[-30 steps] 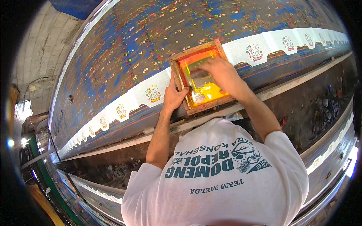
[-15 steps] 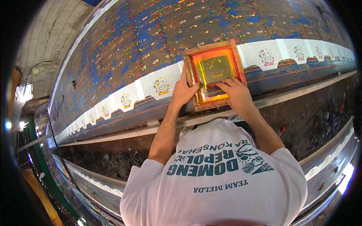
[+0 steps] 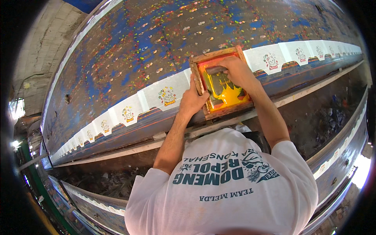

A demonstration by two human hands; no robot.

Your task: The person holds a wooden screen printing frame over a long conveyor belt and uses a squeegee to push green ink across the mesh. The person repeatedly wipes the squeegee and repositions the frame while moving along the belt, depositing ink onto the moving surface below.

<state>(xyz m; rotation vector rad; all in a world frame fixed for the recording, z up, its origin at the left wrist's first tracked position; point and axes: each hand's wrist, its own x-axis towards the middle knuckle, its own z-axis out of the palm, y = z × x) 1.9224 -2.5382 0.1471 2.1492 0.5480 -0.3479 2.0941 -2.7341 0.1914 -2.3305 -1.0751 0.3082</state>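
Observation:
A square wooden screen frame (image 3: 211, 54), with red-stained inner edges and a mesh smeared with yellow ink (image 3: 229, 96), lies on a row of white printed pieces (image 3: 143, 100). My left hand (image 3: 192, 98) grips the frame’s left side, thumb at the inner edge and fingers partly hidden behind it. My right hand (image 3: 234, 71) is closed on a squeegee (image 3: 214, 70) near the top of the mesh, its fingers bent over the bar. The neighbouring pieces carry small colourful cartoon prints, partly in yellow and red.
A long table (image 3: 117, 58), speckled with coloured paint, curves across the view, with a pale rail (image 3: 297, 92) along its near side. A dark gap lies below it, with another long table (image 3: 90, 196) behind my white-shirted body. A concrete wall (image 3: 39, 47) is at upper left.
Since half a second ago my right hand and the squeegee have moved from the lower mesh up to the top, and yellow ink shows spread over the middle. My left hand stays on the frame.

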